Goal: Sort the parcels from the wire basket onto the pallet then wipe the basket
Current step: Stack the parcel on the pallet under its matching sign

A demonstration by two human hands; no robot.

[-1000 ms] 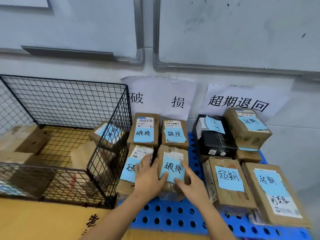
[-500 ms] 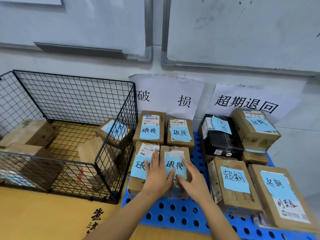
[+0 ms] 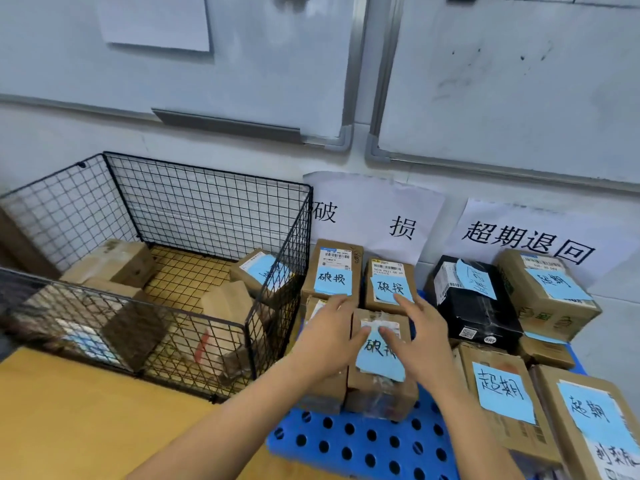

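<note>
Whiteboards [image 3: 263, 64] fill the wall behind; under them two paper signs [image 3: 374, 202] are taped up, 破损 on the L, 超期退回 on the R. Below the signs sits a blue pallet [image 3: 346, 445] w/ round holes.

On its L half, nearest me, is the front parcel [image 3: 381, 393]: brown carton, crumpled clear tape, white label, blue note [image 3: 375, 362] reading 破损. My left hand [image 3: 329, 337] lies flat on the carton just L of it, fingers straight and close together, thumb at the note's edge. My right hand [image 3: 424, 341] is over the parcel's R side, fingers spread, thumb on the note. Two more 破损 cartons [image 3: 332, 268] stand behind.

The pallet's R half holds a black parcel [image 3: 481, 313] and brown boxes [image 3: 502, 393] w/ 超期 notes.

Just L of the pallet is the black-mesh wire basket [image 3: 207, 202], top open. Inside are several brown parcels [image 3: 114, 261], one w/ a blue note at the back R corner. It stands on a yellow surface [image 3: 69, 410].
</note>
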